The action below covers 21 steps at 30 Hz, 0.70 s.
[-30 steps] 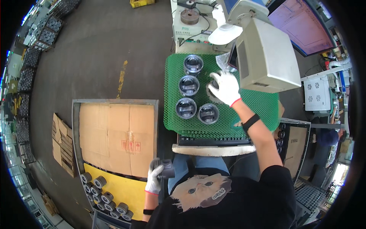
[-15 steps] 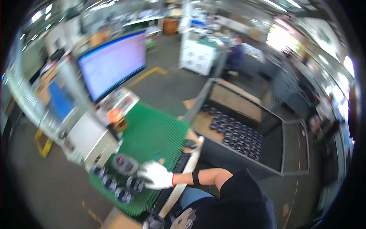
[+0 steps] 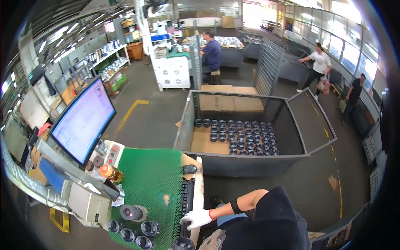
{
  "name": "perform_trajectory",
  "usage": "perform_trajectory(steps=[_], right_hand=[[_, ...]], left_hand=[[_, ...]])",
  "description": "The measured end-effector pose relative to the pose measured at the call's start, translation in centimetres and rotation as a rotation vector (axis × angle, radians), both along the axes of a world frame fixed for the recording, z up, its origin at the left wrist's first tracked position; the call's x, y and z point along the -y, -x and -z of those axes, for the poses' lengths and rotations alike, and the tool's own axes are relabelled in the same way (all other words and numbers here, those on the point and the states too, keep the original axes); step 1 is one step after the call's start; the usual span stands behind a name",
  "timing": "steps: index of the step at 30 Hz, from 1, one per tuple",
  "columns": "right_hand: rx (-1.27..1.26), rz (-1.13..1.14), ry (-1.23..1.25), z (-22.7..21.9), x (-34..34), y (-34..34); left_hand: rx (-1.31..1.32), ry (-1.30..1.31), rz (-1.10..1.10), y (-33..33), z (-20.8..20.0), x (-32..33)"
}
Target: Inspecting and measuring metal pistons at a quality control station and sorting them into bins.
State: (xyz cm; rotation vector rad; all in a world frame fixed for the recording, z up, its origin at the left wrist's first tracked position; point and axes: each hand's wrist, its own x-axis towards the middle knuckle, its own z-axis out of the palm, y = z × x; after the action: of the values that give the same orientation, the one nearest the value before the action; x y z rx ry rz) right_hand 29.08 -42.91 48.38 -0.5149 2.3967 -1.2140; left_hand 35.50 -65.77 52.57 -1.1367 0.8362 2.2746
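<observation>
My right hand, in a white glove with a red cuff, hovers by the keyboard at the green mat's right edge. Its thumb and fingers look apart, with nothing visible between them. Left of it, several dark shiny round metal parts resembling pistons stand on the green mat. Behind these, a grey cylindrical part sits on a round base, a small reddish light spot on it. Another dark round part shows at the lower edge, close to my body. My left hand is out of view.
A monitor and an orange-capped bottle stand to the left. Beyond the table, a grey metal bin holds many similar round parts on cardboard. One person sits farther back; two others stand at the right.
My view has swung right and up, toward the bin. My right hand has drawn back from the round parts to the keyboard edge; the parts stay on the mat.
</observation>
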Motion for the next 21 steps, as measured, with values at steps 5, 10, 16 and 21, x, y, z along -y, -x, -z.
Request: perform_trajectory(steps=[5, 10, 16, 21], right_hand=[[0.351, -0.102, 0.303, -2.5, 0.7, -0.9], [0.342, -0.17, 0.403, -1.1, 1.7, -1.2], [0.38, -0.214, 0.257, 1.1, 1.8, 1.6], [0.134, -0.419, -0.207, -1.7, 3.6, 4.5]], left_hand=[[-0.066, -0.186, -0.145, -1.4, 3.4, 0.6], [-0.292, -0.3, 0.146, -0.3, 1.3, -1.1], [-0.152, -0.469, -0.272, -0.2, 3.6, -2.9], [0.075, -0.232, -0.491, 1.5, 4.8, -4.0]])
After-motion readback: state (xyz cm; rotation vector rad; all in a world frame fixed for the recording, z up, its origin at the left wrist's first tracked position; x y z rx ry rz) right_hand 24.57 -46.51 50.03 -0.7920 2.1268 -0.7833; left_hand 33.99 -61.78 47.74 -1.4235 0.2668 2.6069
